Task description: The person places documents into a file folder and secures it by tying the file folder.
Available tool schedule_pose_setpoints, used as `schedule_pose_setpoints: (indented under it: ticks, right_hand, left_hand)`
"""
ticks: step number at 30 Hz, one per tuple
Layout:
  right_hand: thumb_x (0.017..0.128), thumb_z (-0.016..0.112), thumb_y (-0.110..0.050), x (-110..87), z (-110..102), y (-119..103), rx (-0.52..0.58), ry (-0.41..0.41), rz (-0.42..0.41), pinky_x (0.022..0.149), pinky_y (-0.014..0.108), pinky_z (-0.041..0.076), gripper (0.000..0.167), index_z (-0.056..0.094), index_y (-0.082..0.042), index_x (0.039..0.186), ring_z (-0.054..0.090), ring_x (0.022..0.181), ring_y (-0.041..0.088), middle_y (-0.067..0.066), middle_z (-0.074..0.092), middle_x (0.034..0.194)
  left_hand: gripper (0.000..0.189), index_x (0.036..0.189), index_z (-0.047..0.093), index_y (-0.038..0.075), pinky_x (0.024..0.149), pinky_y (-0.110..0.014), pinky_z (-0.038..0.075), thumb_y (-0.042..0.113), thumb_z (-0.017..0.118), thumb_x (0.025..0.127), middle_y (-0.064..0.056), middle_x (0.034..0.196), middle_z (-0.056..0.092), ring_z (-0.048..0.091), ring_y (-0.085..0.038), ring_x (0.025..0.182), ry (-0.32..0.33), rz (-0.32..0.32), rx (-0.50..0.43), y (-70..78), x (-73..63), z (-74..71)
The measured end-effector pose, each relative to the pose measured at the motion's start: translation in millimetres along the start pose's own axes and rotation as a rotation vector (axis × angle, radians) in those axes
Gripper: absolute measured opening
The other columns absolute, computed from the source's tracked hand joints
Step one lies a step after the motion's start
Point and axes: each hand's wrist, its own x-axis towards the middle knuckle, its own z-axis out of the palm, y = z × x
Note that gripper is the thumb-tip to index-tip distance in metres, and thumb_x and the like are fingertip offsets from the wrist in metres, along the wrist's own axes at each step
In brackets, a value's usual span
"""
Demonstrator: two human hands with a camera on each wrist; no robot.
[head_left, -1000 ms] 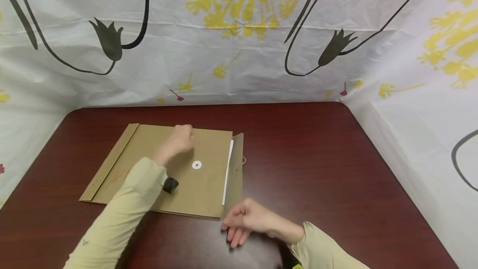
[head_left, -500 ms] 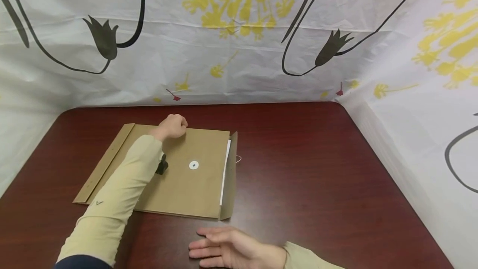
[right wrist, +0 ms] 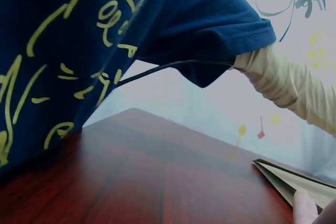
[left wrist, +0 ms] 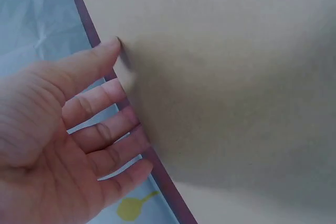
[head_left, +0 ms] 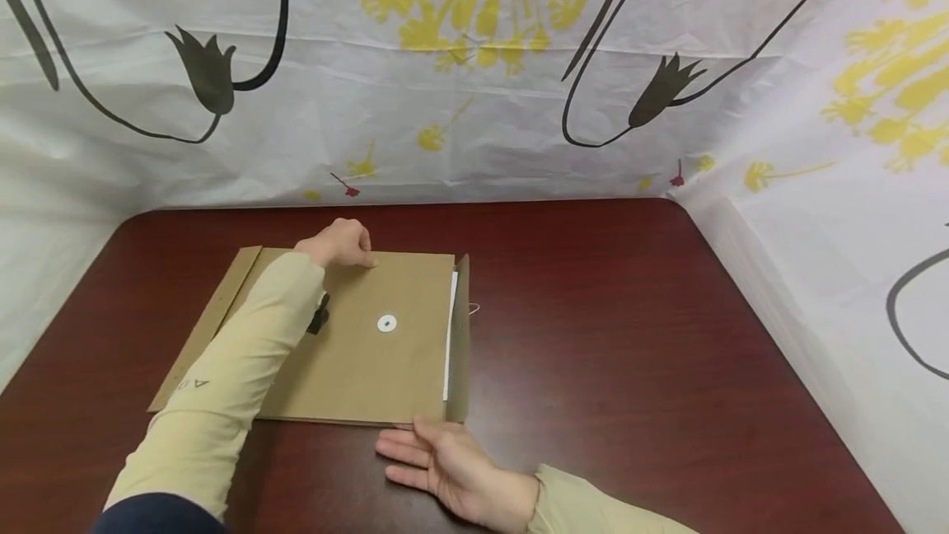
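A large brown paper envelope [head_left: 356,377] lies on the table, with a white round button [head_left: 387,323] on its upper face. Its right-hand flap [head_left: 460,336] is folded out, and white paper [head_left: 450,336] shows in the opening. My left hand [head_left: 339,244] pinches the far edge; the left wrist view has the thumb [left wrist: 94,64] on top, bending the paper, and the other fingers below. At the near edge by the right corner, my right hand [head_left: 452,468] pinches the envelope, thumb uppermost, the other fingers stretched out below the edge.
The dark red-brown table [head_left: 630,369] extends right of the envelope. A white patterned sheet [head_left: 489,130] hangs behind and at both sides. A thin string loop [head_left: 474,308] pokes out past the flap. The left sleeve [head_left: 245,353] covers part of the envelope.
My left hand has gone from above the envelope to its far edge and pinched it. My right hand left the flap corner, opened, then came up to the near edge, which has shifted slightly away.
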Motion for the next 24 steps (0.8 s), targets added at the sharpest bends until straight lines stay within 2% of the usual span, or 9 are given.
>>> schedule_pose_setpoints:
  ticks: [4, 7, 11, 15, 18, 24]
  right_hand:
    - [0.102, 0.033, -0.018, 2.1, -6.8, -6.0, -0.032, 0.05, -0.015, 0.081, 0.037, 0.052, 0.036, 0.045, 0.011, 0.119, 0.062, 0.103, 0.026, 0.026, 0.059, 0.117]
    - [0.102, 0.034, -0.018, 2.0, -15.5, -14.3, -0.054, 0.06, -0.037, 0.078, 0.035, 0.053, 0.03, 0.046, 0.007, 0.115, 0.064, 0.099, 0.023, 0.022, 0.063, 0.111]
    - [0.101, 0.037, -0.02, 0.6, -27.2, -29.9, -0.087, 0.076, -0.075, 0.075, 0.034, 0.054, 0.024, 0.045, 0.002, 0.109, 0.066, 0.091, 0.02, 0.014, 0.067, 0.099]
    - [0.1, 0.041, -0.021, 1.6, -38.6, -48.3, -0.147, 0.119, -0.116, 0.072, 0.033, 0.055, 0.027, 0.045, 0.004, 0.11, 0.067, 0.082, 0.017, 0.009, 0.068, 0.087]
    - [0.099, 0.043, -0.02, 6.1, -47.8, -64.6, -0.202, 0.176, -0.152, 0.068, 0.032, 0.055, 0.026, 0.046, 0.004, 0.107, 0.066, 0.074, 0.016, 0.007, 0.066, 0.081]
    - [0.099, 0.044, -0.02, 17.6, -69.2, -103.0, -0.306, 0.304, -0.198, 0.054, 0.027, 0.053, 0.022, 0.051, 0.001, 0.095, 0.059, 0.057, 0.012, 0.004, 0.059, 0.066]
  left_hand:
    - [0.016, 0.069, 0.059, 0.004, 0.065, -0.029, 0.04, 0.013, 0.066, 0.081, -0.009, 0.085, 0.065, 0.048, -0.019, 0.072, 0.015, -0.003, 0.007, -5.2, -5.6, -4.3]
    - [0.016, 0.064, 0.059, 0.005, 0.063, -0.027, 0.039, 0.011, 0.064, 0.079, -0.007, 0.081, 0.065, 0.049, -0.017, 0.069, 0.02, 0.008, 0.011, -10.9, -12.0, -8.6]
    - [0.011, 0.073, 0.065, 0.003, 0.063, -0.026, 0.04, 0.012, 0.063, 0.079, 0.0, 0.072, 0.06, 0.05, -0.015, 0.068, -0.025, -0.013, -0.024, -17.6, -22.6, -15.5]
    - [0.013, 0.082, 0.065, 0.0, 0.059, -0.025, 0.04, 0.012, 0.062, 0.084, 0.0, 0.069, 0.056, 0.046, -0.012, 0.062, -0.118, -0.081, -0.127, -22.5, -34.7, -20.7]
    - [0.013, 0.083, 0.063, -0.001, 0.056, -0.024, 0.04, 0.011, 0.061, 0.086, 0.001, 0.063, 0.051, 0.043, -0.009, 0.056, -0.172, -0.119, -0.228, -25.9, -44.2, -20.3]
    - [0.014, 0.084, 0.061, -0.003, 0.059, -0.027, 0.047, 0.011, 0.06, 0.088, -0.001, 0.067, 0.053, 0.05, -0.011, 0.058, -0.204, -0.133, -0.411, -28.0, -68.3, -7.5]
